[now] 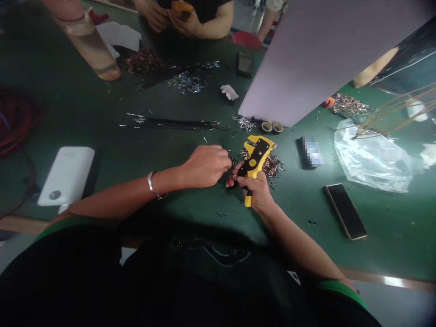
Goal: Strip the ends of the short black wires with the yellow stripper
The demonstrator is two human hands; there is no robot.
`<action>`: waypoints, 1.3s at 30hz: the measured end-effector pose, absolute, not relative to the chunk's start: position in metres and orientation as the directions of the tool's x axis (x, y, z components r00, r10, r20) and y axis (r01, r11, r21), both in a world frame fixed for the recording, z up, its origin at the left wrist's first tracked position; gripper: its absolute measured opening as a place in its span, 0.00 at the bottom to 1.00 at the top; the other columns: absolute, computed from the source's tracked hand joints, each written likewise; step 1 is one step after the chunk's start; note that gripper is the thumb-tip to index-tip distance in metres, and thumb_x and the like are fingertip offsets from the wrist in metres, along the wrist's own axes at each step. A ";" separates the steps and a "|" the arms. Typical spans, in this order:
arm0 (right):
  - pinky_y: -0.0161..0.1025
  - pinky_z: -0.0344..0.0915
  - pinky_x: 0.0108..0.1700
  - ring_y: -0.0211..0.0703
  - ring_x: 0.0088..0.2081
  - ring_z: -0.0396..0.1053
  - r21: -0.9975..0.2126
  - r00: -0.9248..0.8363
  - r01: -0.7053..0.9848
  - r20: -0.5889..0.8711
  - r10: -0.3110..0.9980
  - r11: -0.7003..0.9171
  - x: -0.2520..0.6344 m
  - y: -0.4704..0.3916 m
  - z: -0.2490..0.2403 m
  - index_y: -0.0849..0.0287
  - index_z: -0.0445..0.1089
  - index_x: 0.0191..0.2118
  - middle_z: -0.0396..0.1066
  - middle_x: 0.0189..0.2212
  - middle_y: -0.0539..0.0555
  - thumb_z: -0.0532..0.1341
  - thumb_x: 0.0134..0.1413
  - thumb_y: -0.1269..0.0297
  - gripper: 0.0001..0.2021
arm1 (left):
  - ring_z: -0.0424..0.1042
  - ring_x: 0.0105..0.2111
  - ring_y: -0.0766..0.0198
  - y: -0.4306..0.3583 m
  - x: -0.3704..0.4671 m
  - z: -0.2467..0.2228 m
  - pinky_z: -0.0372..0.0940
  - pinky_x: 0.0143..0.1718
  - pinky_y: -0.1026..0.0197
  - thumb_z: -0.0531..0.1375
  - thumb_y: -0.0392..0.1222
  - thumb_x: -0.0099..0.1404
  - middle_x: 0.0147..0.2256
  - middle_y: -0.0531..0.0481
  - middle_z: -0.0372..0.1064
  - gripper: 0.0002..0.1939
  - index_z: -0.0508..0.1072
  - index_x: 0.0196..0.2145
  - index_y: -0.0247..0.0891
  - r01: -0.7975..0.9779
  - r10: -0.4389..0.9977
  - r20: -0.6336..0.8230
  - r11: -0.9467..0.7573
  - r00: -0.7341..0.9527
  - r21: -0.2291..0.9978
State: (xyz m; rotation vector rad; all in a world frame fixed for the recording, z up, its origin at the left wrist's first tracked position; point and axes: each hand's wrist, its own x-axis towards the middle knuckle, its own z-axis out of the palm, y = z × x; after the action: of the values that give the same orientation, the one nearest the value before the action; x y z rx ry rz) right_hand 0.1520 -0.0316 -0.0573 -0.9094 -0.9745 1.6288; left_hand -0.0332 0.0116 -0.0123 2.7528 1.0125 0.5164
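My right hand (pixel 257 188) is wrapped round the handles of a yellow and black wire stripper (pixel 257 156), whose jaws point up and away from me. Just left of it, my left hand (pixel 209 165) is closed with its fingertips together. Something dark and thin shows at those fingertips, too small to make out. Behind the wire stripper lies a heap of short wire offcuts (pixel 272 167). A bundle of black wires (pixel 177 122) with bare ends stretches across the table beyond my left hand. Small silvery pins (pixel 244 122) lie beside two tape rolls (pixel 271 127).
A pale upright panel (pixel 306 59) rises at the back right. To the right are a phone (pixel 345 211) and a clear plastic bag (pixel 373 159); to the left, a white power bank (pixel 68 175) and a bottle (pixel 90 43). Across the table, a person's hands (pixel 184 20) hold a yellow tool.
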 end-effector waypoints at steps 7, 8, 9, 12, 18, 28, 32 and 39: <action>0.44 0.69 0.31 0.39 0.23 0.65 -0.922 -0.196 -0.359 -0.081 0.977 -0.149 0.154 -0.027 -0.060 0.58 0.64 0.31 0.64 0.21 0.46 0.61 0.38 0.73 0.09 | 0.67 0.32 0.62 0.012 -0.034 -0.016 0.57 0.30 0.60 0.54 0.37 0.64 0.29 0.49 0.73 0.12 0.76 0.28 0.39 0.565 0.638 0.216 -0.762 0.739 0.317; 0.44 0.68 0.31 0.39 0.22 0.65 -0.926 -0.194 -0.349 -0.080 0.978 -0.145 0.154 -0.027 -0.060 0.57 0.64 0.31 0.64 0.21 0.45 0.61 0.38 0.73 0.10 | 0.68 0.32 0.62 0.013 -0.034 -0.016 0.56 0.29 0.61 0.54 0.37 0.64 0.29 0.49 0.73 0.12 0.76 0.28 0.39 0.568 0.644 0.210 -0.756 0.736 0.326; 0.44 0.68 0.31 0.39 0.22 0.65 -0.930 -0.194 -0.340 -0.079 0.978 -0.142 0.155 -0.027 -0.061 0.57 0.64 0.31 0.64 0.21 0.45 0.61 0.38 0.73 0.10 | 0.68 0.32 0.63 0.014 -0.035 -0.017 0.56 0.29 0.61 0.54 0.36 0.63 0.28 0.50 0.73 0.11 0.76 0.28 0.40 0.571 0.650 0.206 -0.749 0.732 0.336; 0.43 0.68 0.30 0.38 0.22 0.65 -0.940 -0.181 -0.320 -0.062 0.982 -0.119 0.157 -0.026 -0.063 0.57 0.63 0.31 0.64 0.21 0.45 0.60 0.38 0.74 0.10 | 0.68 0.30 0.63 0.019 -0.038 -0.019 0.56 0.28 0.61 0.55 0.35 0.61 0.26 0.51 0.72 0.11 0.75 0.25 0.40 0.579 0.671 0.213 -0.729 0.710 0.365; 0.43 0.66 0.31 0.39 0.23 0.66 -0.942 -0.248 -0.306 -0.057 0.967 -0.134 0.162 -0.021 -0.070 0.58 0.65 0.32 0.66 0.22 0.46 0.61 0.37 0.74 0.11 | 0.69 0.28 0.65 0.037 -0.053 -0.012 0.59 0.32 0.61 0.56 0.33 0.57 0.25 0.51 0.72 0.09 0.76 0.25 0.39 0.591 0.726 0.317 -0.684 0.611 0.428; 0.47 0.66 0.41 0.47 0.35 0.72 -0.973 -0.400 -0.080 -0.167 0.901 -0.216 0.170 -0.020 -0.048 0.58 0.69 0.46 0.74 0.34 0.53 0.64 0.38 0.72 0.23 | 0.71 0.31 0.65 0.048 -0.063 0.000 0.63 0.36 0.62 0.57 0.34 0.58 0.28 0.51 0.74 0.09 0.77 0.27 0.39 0.591 0.781 0.384 -0.625 0.493 0.511; 0.46 0.66 0.41 0.47 0.35 0.72 -0.971 -0.418 -0.050 -0.193 0.888 -0.235 0.170 -0.022 -0.042 0.57 0.68 0.50 0.74 0.34 0.52 0.64 0.39 0.72 0.26 | 0.70 0.28 0.66 0.047 -0.062 0.001 0.62 0.32 0.63 0.57 0.34 0.58 0.27 0.51 0.74 0.08 0.78 0.28 0.38 0.606 0.818 0.384 -0.575 0.428 0.550; 0.48 0.67 0.44 0.46 0.35 0.72 -0.977 -0.435 -0.054 -0.165 0.885 -0.208 0.171 -0.020 -0.048 0.58 0.67 0.51 0.75 0.35 0.53 0.66 0.41 0.71 0.26 | 0.70 0.28 0.67 0.037 -0.054 -0.002 0.61 0.32 0.63 0.57 0.33 0.59 0.26 0.52 0.74 0.09 0.77 0.27 0.38 0.632 0.820 0.401 -0.571 0.409 0.524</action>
State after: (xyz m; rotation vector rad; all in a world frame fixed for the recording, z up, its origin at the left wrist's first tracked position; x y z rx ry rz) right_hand 0.1710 -0.0202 -0.0484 -1.0314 -1.3500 1.7269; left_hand -0.0543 0.0374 -0.0019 2.3783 1.2645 0.9221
